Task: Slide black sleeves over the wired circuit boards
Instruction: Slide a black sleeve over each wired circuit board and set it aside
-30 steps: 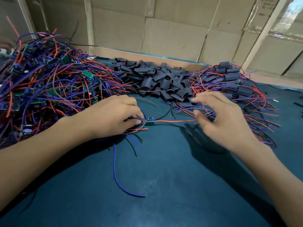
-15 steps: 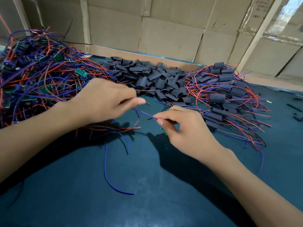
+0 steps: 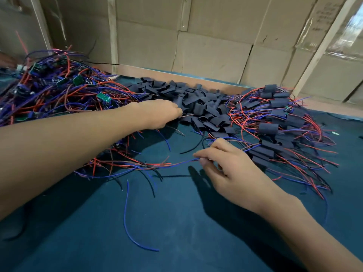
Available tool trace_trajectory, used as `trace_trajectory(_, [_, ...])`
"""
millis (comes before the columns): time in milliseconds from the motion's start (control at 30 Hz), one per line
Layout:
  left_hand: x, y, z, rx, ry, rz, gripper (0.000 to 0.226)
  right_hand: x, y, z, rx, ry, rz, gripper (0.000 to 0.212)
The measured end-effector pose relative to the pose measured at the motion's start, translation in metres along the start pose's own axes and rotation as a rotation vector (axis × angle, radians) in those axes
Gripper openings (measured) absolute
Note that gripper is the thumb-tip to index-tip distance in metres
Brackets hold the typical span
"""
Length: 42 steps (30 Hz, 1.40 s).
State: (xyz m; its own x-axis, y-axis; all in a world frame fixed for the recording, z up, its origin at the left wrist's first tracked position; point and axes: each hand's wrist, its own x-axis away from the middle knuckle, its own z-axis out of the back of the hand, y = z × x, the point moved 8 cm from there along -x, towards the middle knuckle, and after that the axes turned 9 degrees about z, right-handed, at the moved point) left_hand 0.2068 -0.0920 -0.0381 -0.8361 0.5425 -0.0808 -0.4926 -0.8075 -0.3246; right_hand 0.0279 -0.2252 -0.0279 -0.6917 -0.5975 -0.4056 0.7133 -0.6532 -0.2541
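Note:
A heap of loose black sleeves (image 3: 198,104) lies at the back middle of the table. My left hand (image 3: 160,112) reaches to the heap's left edge with curled fingers; the fingertips are hidden, so a grip cannot be made out. My right hand (image 3: 231,169) hovers nearer me and pinches thin blue and red wires (image 3: 176,163) between thumb and forefinger. They trail left across the mat. Their board is hidden by the hand. Unsleeved wired boards (image 3: 59,91) are tangled at the left, one green board (image 3: 103,97) showing on top.
Sleeved boards (image 3: 275,122) with red and blue leads are heaped at the right. A loose blue wire (image 3: 126,213) curves over the teal mat (image 3: 176,242) in front. A wooden ledge (image 3: 176,74) and stacked cardboard boxes (image 3: 216,46) close the back.
My left hand let go near the wires and moved back and right to the sleeve heap. My right hand stayed over the mat, still pinching the wires; the green board is no longer visible.

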Motion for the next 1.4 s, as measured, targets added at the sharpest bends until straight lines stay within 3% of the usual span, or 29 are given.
trace_trajectory(100, [-0.008, -0.017, 0.004, 0.271, 0.025, 0.153, 0.03, 0.001, 0.007, -0.003, 0.05, -0.035, -0.041, 0.025])
trace_trajectory(233, [-0.013, -0.053, 0.018, 0.79, 0.244, 0.495, 0.051, -0.002, 0.003, 0.002, 0.133, -0.017, -0.023, 0.022])
trace_trajectory(300, [-0.015, -0.061, 0.011, 0.868, 0.229, 0.691, 0.063, -0.002, 0.004, 0.006, 0.152, -0.002, -0.027, 0.025])
trace_trajectory(367, [-0.021, -0.058, 0.008, 0.804, 0.186, 0.74, 0.055, -0.001, 0.004, 0.009, 0.161, 0.006, -0.04, 0.029])
trace_trajectory(600, [-0.036, -0.041, 0.008, 0.704, 0.083, 0.718, 0.036, 0.001, 0.006, 0.02, 0.272, 0.039, -0.024, 0.022])
trace_trajectory(767, [-0.031, -0.045, 0.004, 0.778, 0.003, 0.714, 0.076, 0.004, 0.014, 0.021, 0.043, 0.1, -0.021, 0.009])
trace_trajectory(867, [-0.014, -0.048, 0.014, 0.908, 0.105, 0.69, 0.08, 0.005, 0.011, 0.025, -0.081, 0.228, -0.007, 0.015])
trace_trajectory(1033, [0.052, -0.014, 0.035, 0.941, 0.261, 0.442, 0.035, 0.005, 0.016, 0.034, -0.086, 0.345, -0.048, 0.02])
trace_trajectory(1200, [0.131, 0.024, 0.038, 0.943, 0.396, 0.255, 0.037, 0.009, 0.017, 0.043, -0.258, 0.483, -0.134, 0.028])
trace_trajectory(1400, [0.147, 0.047, 0.049, 0.991, 0.468, 0.16, 0.036, 0.011, 0.011, 0.044, -0.37, 0.524, -0.194, 0.032])
